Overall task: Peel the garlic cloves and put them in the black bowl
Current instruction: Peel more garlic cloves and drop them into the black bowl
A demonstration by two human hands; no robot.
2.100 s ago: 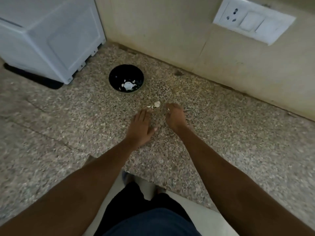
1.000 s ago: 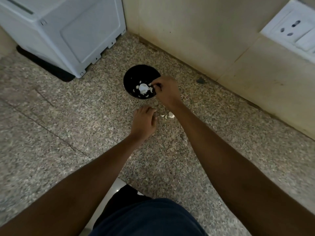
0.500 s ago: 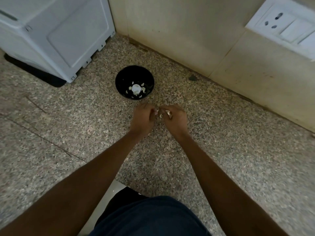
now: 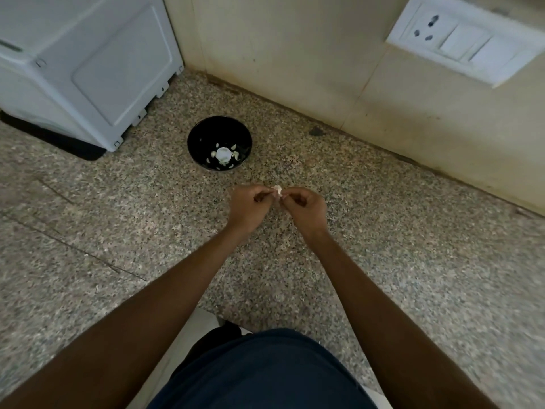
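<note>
Left hand (image 4: 249,206) and right hand (image 4: 305,208) both pinch one garlic clove (image 4: 277,189) near the black bowl (image 4: 219,144); judged light, firm, papery-skinned, best gripped at its ends

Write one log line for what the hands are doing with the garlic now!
step: peeling | left hand + right hand: pinching garlic clove | black bowl: holds garlic pieces
</note>
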